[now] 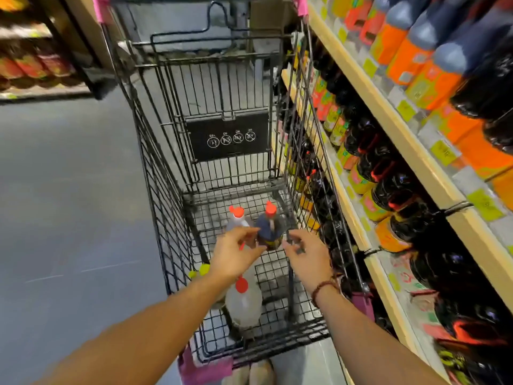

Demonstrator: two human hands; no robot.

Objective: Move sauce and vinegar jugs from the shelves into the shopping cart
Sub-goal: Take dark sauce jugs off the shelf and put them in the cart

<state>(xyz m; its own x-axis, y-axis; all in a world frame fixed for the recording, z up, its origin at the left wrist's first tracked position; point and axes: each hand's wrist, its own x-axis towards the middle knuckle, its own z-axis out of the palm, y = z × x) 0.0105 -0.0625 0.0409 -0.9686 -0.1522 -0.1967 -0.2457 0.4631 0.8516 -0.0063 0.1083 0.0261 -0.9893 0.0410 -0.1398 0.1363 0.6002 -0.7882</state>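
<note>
Both hands are down inside the shopping cart (158, 195), one on each side of a dark sauce jug (270, 232) with a red cap. It's standing upright on the cart floor, towards the far end. The left hand (236, 254) is spread fairly wide with its fingertips right up against the jug's left side. It might be just touching it, but it's too blurry to say for sure. The right hand (305, 257) is just beside the jug on the other side, fingers loosely curled and not wrapped around anything. There's a beaded bracelet (323, 289) on that wrist.

A clear jug (236, 219) with a red cap stands right beside the dark one on its left. Another clear jug (244, 304) sits nearer the person, partly under the left forearm, with a couple of yellow-green caps (204, 269) poking out next to it. The shelves (416, 151) on the right, close alongside the cart, are packed with more dark jugs (388, 187).
</note>
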